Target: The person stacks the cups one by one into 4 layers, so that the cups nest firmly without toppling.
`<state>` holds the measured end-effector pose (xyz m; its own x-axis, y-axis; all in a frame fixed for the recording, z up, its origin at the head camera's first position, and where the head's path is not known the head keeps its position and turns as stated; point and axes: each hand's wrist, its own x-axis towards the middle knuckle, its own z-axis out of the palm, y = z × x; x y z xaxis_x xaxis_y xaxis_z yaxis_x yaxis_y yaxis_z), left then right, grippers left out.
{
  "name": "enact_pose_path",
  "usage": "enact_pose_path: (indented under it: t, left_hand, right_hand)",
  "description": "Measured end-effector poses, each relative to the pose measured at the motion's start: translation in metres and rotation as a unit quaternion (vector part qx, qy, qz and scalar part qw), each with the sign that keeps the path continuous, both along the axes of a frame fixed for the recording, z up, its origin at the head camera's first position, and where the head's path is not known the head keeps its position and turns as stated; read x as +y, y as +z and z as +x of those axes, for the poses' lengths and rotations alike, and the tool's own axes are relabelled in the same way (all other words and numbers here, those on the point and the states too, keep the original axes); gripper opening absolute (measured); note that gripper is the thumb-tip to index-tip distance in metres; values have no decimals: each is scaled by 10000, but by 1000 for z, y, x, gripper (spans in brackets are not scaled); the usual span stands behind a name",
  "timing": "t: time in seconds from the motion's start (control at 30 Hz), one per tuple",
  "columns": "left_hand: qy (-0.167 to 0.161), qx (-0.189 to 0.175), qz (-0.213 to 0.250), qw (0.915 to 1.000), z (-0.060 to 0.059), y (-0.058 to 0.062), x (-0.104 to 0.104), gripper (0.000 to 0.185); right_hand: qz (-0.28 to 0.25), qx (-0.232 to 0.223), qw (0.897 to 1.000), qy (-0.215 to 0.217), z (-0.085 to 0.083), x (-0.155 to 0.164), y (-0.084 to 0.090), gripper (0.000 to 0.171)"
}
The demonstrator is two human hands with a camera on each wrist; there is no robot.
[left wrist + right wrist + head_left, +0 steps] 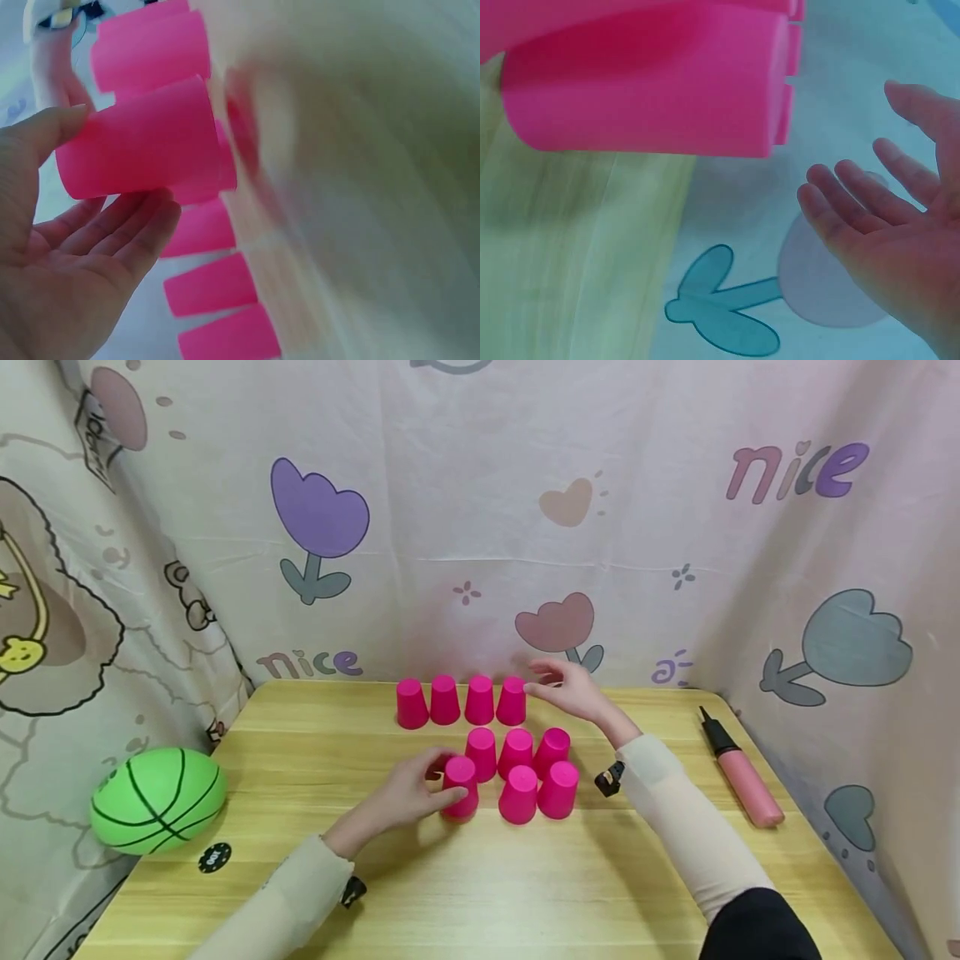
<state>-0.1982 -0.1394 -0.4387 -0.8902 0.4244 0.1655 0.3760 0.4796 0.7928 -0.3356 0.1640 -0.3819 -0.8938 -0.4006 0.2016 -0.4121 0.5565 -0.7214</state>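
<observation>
Mid-arrangement of the pink cups on the wooden table (480,893), to judge by the layout: four upside-down in a back row (461,701) near the curtain, three more in a middle row (516,750), and three in front, of which the leftmost, the front-left cup (460,787), is in hand. Left hand (405,795) reaching in from the near left with forearm low over the tabletop, thumb and fingers curled round that cup's side; in the left wrist view, thumb on one flank, fingertips (142,217) under the other, palm open toward the lens, so a light pinch rather than a full fist. Cup apparently at or just above the table, just beside the other two front cups; hard to say whether lifted or resting. Right hand (572,689) stretched far forward, forearm angled across the right side of the table, hovering just beside the rightmost cup (512,701) of the back row; fingers spread and relaxed, holding nothing, with a gap visible between fingertips (855,202) and the cup wall in the right wrist view. Next move likely calls for a steady placing or lifting of the front-left cup without knocking its close neighbours, and for a closing of the right fingers on the end cup if that one is wanted. Off to the sides: green ball (157,799) at the left edge, pink pump (741,770) at the right
</observation>
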Motion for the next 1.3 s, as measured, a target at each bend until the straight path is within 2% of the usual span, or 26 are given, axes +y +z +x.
enact_pose_path:
  t: [0.17,0.47,0.67,0.83,1.07,1.3]
  left_hand:
    - [234,394,163,9988,-7,11,-15,51]
    - [813,964,424,9911,-29,27,-33,50]
    - [1076,882,459,9892,-44,37,-35,53]
    - [1257,741,319,9888,-59,42,-37,57]
    - [1520,831,320,9844,-78,48,-39,59]
    - [1769,1027,343,9782,-95,52,-38,59]
  right_hand:
    - [-203,19,9998,-79,21,15,2,45]
    - [-197,158,9992,-323,58,35,-5,36]
    - [-232,130,9990,-354,79,41,-11,30]
    - [-195,60,9992,-332,95,48,-17,33]
    - [-282,-163,9991,-273,110,56,-29,42]
    - [-418,-505,9974,-290,119,57,-45,54]
